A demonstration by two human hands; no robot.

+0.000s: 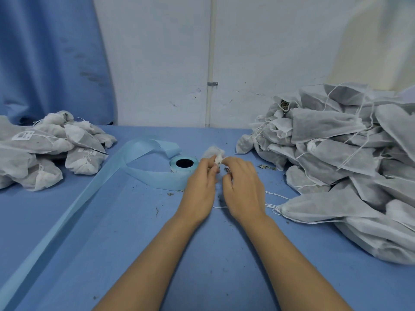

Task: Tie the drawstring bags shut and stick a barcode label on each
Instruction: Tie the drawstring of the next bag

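A small white drawstring bag (213, 152) lies on the blue table (134, 232) at the centre, mostly hidden behind my hands. My left hand (201, 187) and my right hand (241, 187) meet over it, both with fingers curled, pinching the bag's gathered neck and its white string. A loop of that string shows on the table below my right hand. Just left of the bag stands the label roll (184, 163), blue with a dark core.
A long blue backing strip (89, 191) trails from the roll toward the near left edge. Tied, labelled bags (49, 149) are heaped at the left. A large heap of untied bags (341, 167) with loose strings fills the right. Dried crumbs dot the table.
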